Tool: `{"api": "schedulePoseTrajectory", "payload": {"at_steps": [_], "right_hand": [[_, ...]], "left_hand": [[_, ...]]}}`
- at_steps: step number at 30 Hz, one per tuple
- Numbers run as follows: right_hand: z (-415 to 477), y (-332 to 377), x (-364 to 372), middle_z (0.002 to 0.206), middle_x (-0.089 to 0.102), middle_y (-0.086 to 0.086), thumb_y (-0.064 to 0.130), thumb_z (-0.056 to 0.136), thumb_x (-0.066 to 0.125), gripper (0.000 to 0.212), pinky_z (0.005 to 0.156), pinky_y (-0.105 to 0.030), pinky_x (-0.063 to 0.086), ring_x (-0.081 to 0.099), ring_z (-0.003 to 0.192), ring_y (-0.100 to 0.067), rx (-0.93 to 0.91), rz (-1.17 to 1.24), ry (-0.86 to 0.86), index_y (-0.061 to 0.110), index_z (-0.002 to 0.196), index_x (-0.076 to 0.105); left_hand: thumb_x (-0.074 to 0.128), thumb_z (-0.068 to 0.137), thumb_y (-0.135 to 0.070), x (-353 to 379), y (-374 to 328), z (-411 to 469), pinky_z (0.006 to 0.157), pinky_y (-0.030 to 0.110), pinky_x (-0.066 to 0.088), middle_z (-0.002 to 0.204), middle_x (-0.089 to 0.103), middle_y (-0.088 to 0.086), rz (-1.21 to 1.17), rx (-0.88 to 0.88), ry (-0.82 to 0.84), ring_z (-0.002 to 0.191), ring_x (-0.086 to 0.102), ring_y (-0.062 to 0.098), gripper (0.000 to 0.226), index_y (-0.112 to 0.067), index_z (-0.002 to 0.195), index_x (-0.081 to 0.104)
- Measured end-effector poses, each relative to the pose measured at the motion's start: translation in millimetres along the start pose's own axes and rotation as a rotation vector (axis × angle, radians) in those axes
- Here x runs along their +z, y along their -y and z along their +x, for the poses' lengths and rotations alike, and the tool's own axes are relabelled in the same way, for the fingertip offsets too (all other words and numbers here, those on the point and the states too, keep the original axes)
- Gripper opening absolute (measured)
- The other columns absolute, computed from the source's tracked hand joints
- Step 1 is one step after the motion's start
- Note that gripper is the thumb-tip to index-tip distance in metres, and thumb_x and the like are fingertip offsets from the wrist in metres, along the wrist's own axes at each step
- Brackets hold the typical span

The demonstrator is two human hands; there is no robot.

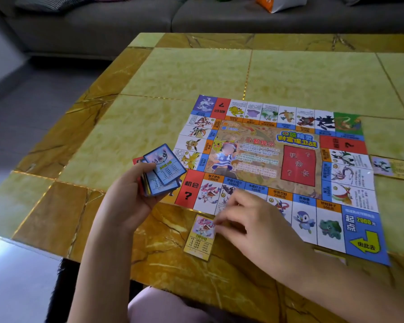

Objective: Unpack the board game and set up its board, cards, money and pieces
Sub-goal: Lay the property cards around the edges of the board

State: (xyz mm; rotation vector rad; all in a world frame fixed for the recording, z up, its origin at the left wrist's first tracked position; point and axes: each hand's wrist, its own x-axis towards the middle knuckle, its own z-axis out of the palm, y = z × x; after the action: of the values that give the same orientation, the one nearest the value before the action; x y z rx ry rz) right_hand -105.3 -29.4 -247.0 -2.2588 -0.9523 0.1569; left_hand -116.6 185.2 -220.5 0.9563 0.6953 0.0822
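Down at the bottom edge, our knee (163, 306) in pink cloth is showing under the table (177, 73). Just above it, our right hand (254, 229) is reaching over the near edge of the board (278, 164), its fingers bent and its fingertips (219, 223) touching the right edge of a yellow card (200, 237). That card is lying flat and face up on the table, just beside the board's near edge, below the square with the same pink creature. Whether the fingers are pinching the card or only touching it, we cannot tell.

To the left, our left hand (124, 197) is gripping the stack (161, 170) of cards, fanned a little, a blue-bordered one facing us on top. The stack is hanging over the board's near left corner.

The board is lying unfolded and flat on the table, its blue start square at the near right corner. Beyond its right edge a second card (392, 167) is lying face up, touching the board.

Farther back, a grey sofa (126, 22) is standing behind the table, and an orange bag (278, 2) is sitting on it.
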Motion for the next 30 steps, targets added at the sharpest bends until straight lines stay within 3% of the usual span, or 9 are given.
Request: {"api": "schedulePoseTrajectory", "payload": {"at_steps": [3,6,11,19,24,30], "right_hand": [[-15,-1,4,0.078,0.043,0.008,0.038,0.085,0.059,0.023,0.057,-0.018,0.037,0.041,0.073,-0.008,-0.193,-0.204,0.078,0.024,0.093,0.075],[-22,-4,8,0.079,0.042,0.006,0.039,0.089,0.053,0.027,0.056,-0.025,0.039,0.041,0.074,-0.013,-0.268,-0.283,0.092,0.025,0.100,0.073],[-16,-8,10,0.081,0.044,0.006,0.041,0.092,0.041,0.036,0.057,-0.026,0.041,0.041,0.077,-0.013,-0.285,-0.281,0.079,0.029,0.104,0.072],[-12,-11,13,0.083,0.046,0.004,0.039,0.093,0.045,0.032,0.056,-0.032,0.047,0.045,0.077,-0.015,-0.299,-0.287,0.076,0.030,0.110,0.070],[-9,-10,14,0.084,0.047,0.004,0.039,0.092,0.046,0.032,0.056,-0.031,0.047,0.046,0.078,-0.016,-0.315,-0.285,0.079,0.030,0.110,0.071],[-10,-10,14,0.086,0.046,0.008,0.044,0.092,0.040,0.038,0.060,-0.029,0.047,0.044,0.080,-0.012,-0.258,-0.170,0.103,0.032,0.113,0.069]], "left_hand": [[0.047,0.093,-0.009,1,0,-2,0.054,0.028,0.058,0.095,0.071,0.015,0.005,0.003,0.002,0.075,0.072,0.025,0.018,-0.003,0.106,0.058],[0.047,0.093,-0.008,1,0,-3,0.053,0.028,0.057,0.090,0.072,0.013,0.009,0.005,0.000,0.075,0.072,0.025,0.017,-0.003,0.106,0.057],[0.047,0.093,-0.008,1,0,-3,0.055,0.029,0.059,0.086,0.073,0.012,0.011,0.008,0.003,0.074,0.072,0.025,0.015,-0.004,0.103,0.057],[0.048,0.093,-0.008,0,2,0,0.069,0.035,0.058,0.093,0.073,0.014,0.024,0.001,-0.004,0.083,0.070,0.027,0.014,-0.004,0.102,0.058],[0.049,0.092,-0.008,0,2,1,0.069,0.035,0.058,0.099,0.072,0.016,0.029,-0.015,-0.010,0.091,0.069,0.029,0.017,-0.003,0.106,0.058],[0.050,0.092,-0.008,2,3,-1,0.065,0.034,0.060,0.100,0.071,0.017,0.018,-0.024,-0.012,0.088,0.070,0.028,0.019,-0.002,0.107,0.058]]}}
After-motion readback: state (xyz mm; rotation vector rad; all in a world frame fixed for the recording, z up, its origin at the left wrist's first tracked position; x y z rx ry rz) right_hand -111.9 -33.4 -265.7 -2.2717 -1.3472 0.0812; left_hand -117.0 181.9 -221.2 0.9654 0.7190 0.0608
